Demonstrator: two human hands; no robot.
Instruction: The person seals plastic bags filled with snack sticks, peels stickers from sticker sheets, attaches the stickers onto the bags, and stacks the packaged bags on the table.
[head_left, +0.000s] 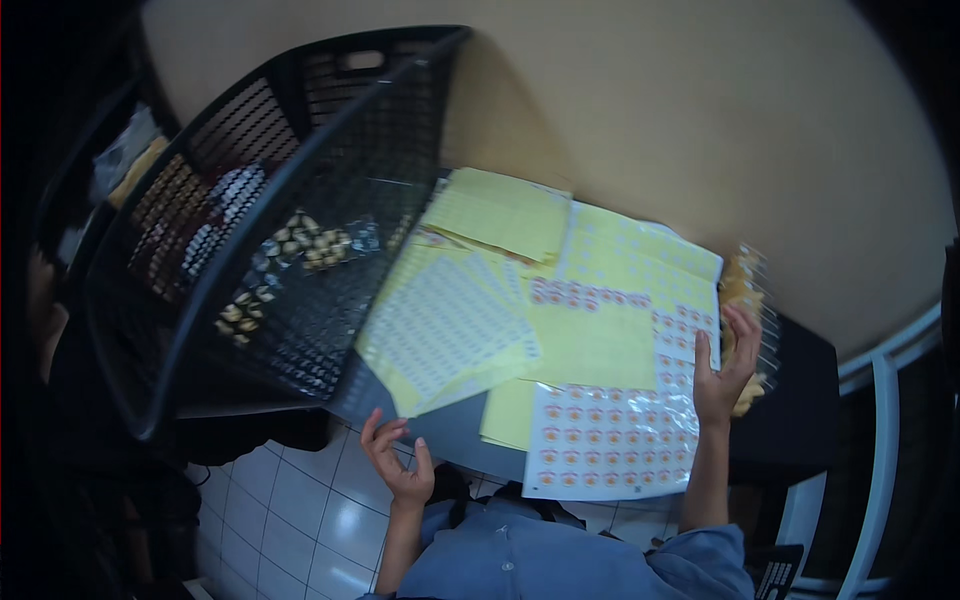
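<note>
My left hand (397, 461) is raised near the front edge of the grey tabletop (450, 431), fingers apart and holding nothing. Close by lies a fan of white label sheets (450, 330) with small print, resting on yellow backing paper. My right hand (727, 364), also with nothing in it, is spread at the right edge of a sheet of round orange-and-white stickers (600, 442); whether it touches the sheet I cannot tell. Part of that sheet overhangs the front edge. A partly peeled yellow sheet (600, 341) and a folded yellow stack (502, 210) lie behind.
A large black plastic crate (300, 150) stands at the left, holding several small clear packets of pale pieces (326, 247). More yellowish packets (746, 289) sit in a dark basket at the right. A beige wall (675, 97) rises behind. Another person's arm (49, 330) shows at far left.
</note>
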